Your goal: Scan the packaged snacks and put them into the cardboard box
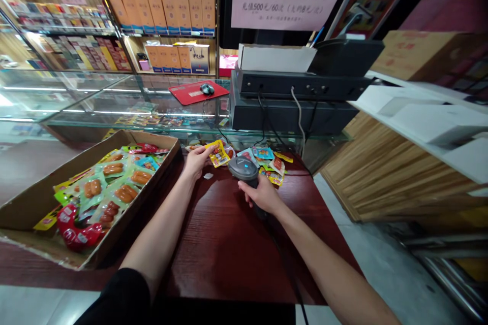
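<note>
My left hand [196, 162] pinches a small yellow snack packet [218, 154] by its left edge, above the dark red table. Close to its right, my right hand [263, 193] is wrapped round the handle of a black barcode scanner [244, 168], whose head points toward the packet. A cable runs from the scanner down over the table's near edge. Right of the scanner lies a loose pile of snack packets [263, 154] in blue, yellow and red. More packets lie partly hidden behind my left hand.
An open cardboard box [89, 260] of packaged sausages and snacks stands at left. Behind the table are a glass counter [152, 95], a red mouse pad [190, 93] with a mouse, and a black cash register machine [290, 111] with hanging cables. A wooden cabinet [377, 162] stands at right.
</note>
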`<control>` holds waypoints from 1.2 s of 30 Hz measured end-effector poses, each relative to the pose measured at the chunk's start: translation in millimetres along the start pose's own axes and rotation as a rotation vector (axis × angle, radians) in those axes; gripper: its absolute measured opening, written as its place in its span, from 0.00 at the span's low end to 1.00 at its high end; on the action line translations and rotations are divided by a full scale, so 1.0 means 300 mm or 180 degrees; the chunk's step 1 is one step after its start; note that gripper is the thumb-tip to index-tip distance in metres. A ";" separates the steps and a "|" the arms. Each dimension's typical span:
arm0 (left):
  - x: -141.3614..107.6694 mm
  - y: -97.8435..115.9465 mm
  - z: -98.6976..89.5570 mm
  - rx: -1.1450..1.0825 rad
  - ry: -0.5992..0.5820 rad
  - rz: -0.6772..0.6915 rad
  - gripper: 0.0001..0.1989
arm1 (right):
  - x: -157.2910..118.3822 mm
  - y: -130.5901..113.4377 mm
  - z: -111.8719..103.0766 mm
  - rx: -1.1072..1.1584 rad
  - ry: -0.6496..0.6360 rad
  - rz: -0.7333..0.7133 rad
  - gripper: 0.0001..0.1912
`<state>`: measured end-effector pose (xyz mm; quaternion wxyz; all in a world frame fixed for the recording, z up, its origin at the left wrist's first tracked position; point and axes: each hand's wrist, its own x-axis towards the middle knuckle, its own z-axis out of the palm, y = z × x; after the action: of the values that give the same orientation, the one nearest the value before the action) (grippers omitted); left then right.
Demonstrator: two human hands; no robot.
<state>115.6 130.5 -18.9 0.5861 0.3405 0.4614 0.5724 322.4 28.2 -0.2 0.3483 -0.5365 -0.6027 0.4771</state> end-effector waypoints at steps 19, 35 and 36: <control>0.020 -0.040 0.003 0.0198 0.0063 0.0112 0.22 | -0.002 0.015 0.009 0.0033 -0.0126 0.0034 0.15; -0.130 0.224 -0.105 0.0256 0.0496 0.0757 0.24 | 0.005 0.019 0.007 -0.0095 -0.0117 0.0033 0.17; -0.164 0.267 -0.141 0.0346 0.0620 0.0890 0.24 | 0.006 0.021 0.008 -0.0090 -0.0130 0.0011 0.18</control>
<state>51.8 85.7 48.2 0.4340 0.3756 0.4944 0.6528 321.8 29.4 -7.0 0.3274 -0.5326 -0.6154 0.4801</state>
